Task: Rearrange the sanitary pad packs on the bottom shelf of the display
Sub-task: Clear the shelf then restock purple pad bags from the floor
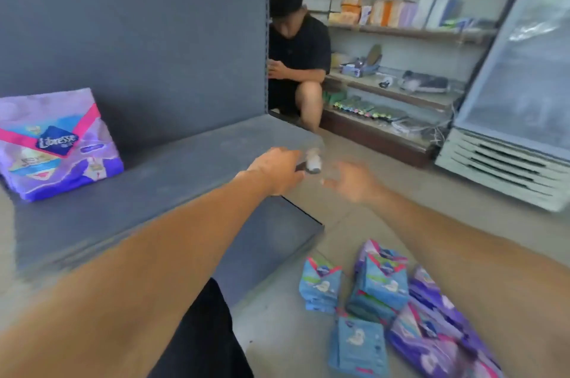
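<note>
Risk first: left hand (274,169) is curled round a small blurry whitish-and-dark object (311,163) at the right front corner of the bottom shelf (172,180). What it is cannot be told; motion blur is heavy. Right hand (351,180) hovers just beside it, fingers spread and loose, holding nothing. Neither hand is on a pack, so the rearranging looks stalled. If the object is passed hand to hand over the shelf edge, it could slip and drop to the floor (385,223), near the loose packs.

Second risk: packs on the floor lie overlapped in a heap by the person's right forearm; a sweep of that arm could scatter them or crush one.

Counts, as far as blur allows:
- purple stack on the shelf (58,143): one stack, upright against the back panel at the far left; packs within it uncountable.
- blue packs on the floor (357,346): about four.
- purple packs on the floor (431,334): about three, overlapping, exact number unclear.
- hands: two.
- second person (296,50): one, crouched behind the shelf end.
- fridge (518,93): one, at right.
</note>
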Tool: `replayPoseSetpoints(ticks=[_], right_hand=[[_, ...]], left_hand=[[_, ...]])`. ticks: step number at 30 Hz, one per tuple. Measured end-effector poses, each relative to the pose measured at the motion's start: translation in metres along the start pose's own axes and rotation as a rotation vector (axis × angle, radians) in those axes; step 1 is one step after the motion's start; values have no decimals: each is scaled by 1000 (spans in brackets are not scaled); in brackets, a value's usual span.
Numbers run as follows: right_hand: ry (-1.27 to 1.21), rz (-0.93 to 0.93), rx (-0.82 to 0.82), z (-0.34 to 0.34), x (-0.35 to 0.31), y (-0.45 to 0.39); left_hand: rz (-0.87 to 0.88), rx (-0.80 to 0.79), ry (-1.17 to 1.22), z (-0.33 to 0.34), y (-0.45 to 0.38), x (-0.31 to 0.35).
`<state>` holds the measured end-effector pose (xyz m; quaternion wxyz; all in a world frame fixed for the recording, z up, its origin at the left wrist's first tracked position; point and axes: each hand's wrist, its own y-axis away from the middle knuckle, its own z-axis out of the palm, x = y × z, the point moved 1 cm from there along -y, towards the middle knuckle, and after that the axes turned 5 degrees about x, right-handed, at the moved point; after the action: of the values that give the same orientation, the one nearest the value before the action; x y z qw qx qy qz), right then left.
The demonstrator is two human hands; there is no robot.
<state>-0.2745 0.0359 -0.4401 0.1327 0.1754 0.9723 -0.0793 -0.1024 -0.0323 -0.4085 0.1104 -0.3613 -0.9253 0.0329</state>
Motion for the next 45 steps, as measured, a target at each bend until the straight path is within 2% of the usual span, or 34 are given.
replayPoseSetpoints(ticks=[4,9,14,19,24,31,38,42,45], right_hand=[[43,240,8,5,111,53],[32,522,-65,26,216,142],[6,789,-125,41,295,234],[-149,1032,-108,64,354,291],[-367,1265,-29,112,408,323],[-591,1519,2,214,470,346],[-725,1604,79,285,500,354],[-748,1563,113,295,512,358],[-809,1555,171,292,513,359]], left_hand=[[203,-75,52,59,-23,91],[356,-190,88,145,-23,179],[482,-350,121,225,-5,253],[561,-495,148,294,7,313],[507,-588,157,374,8,342],[270,-643,144,487,12,327],[110,-578,66,557,0,305],[31,-491,42,574,-2,307],[-56,-464,121,583,-1,305]])
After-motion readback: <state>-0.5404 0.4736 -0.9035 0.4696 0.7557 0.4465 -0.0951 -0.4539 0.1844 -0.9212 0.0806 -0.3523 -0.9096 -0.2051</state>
